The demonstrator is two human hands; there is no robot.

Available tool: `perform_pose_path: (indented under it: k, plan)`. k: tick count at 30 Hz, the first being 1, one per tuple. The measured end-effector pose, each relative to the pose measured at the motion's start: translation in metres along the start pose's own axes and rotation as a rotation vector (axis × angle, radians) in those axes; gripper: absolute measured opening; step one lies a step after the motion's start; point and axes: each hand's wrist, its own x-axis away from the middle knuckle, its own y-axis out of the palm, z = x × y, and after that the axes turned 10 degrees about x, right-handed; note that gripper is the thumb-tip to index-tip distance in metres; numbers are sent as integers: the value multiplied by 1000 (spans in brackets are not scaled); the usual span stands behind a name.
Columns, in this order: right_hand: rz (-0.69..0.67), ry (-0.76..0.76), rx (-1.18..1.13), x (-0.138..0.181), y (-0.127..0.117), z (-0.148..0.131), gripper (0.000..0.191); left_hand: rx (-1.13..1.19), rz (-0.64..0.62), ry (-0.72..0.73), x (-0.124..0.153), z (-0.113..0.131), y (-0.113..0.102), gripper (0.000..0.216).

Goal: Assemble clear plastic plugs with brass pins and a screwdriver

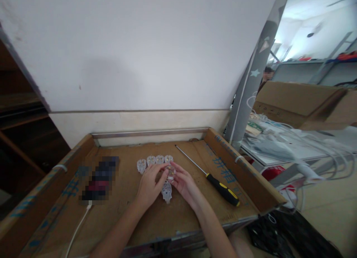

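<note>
Clear plastic plug piece (171, 172), one: held between the fingers of the left hand (150, 181) and the right hand (183, 179), above the middle of the cardboard-covered counter (178, 220). Grip: closed on the piece from left and right; the exact finger contact is partly hidden, and the piece appears to be a plug or socket part. Similar clear pieces, five: four in a far row (159, 159), the leftmost set slightly nearer; one near piece (166, 191), just on the near side of the held one. Screwdriver (223, 190), one: right side, black-and-yellow handle near, shaft pointing far left. Blurred dark object (99, 180), one: left side. White cable (79, 227), one: at that object's near end.
</note>
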Motion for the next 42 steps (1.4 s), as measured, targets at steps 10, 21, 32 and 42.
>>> perform_pose_path:
  k: [10, 21, 32, 42]
  plan:
    - [-109, 95, -54, 4, 1, 0, 36, -27, 21, 34, 1, 1, -1, 23]
    - [226, -174, 51, -10, -18, 5, 41, -178, -391, -17, 16, 11, -24, 66]
    - [424, -465, 524, -7, -8, 13, 38, -250, -277, -101, 8, 5, -21, 54]
    - [394, -640, 887, 8, 5, 16, 17, -258, -167, -11, 1, -5, 2, 54]
